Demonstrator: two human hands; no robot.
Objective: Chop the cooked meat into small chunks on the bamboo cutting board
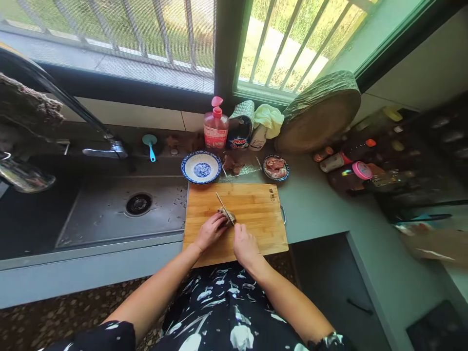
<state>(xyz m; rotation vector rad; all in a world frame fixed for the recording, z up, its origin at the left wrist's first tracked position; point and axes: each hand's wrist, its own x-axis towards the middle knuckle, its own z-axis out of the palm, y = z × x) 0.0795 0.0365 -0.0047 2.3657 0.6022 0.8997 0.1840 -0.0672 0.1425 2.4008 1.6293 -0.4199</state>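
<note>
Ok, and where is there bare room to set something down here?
Bare: the cutting board's right side, between the right hand and metal handle; the grey counter between board and pink-lidded jar. Crowded: the window side, with pump bottle, bowl and raw meat; mid-board, where both hands, knife and dark piece meet.

The grey bench [314, 214] carries a wooden cutting board [256, 209] beside the sink [106, 204]. Behind the board sit a blue-rimmed dish [202, 169], clear plastic [249, 170] and a small bowl [287, 172] of meat; farther back stands a pink pump bottle [215, 132]. A pink-lidded jar [343, 176] occupies the right side.
</note>
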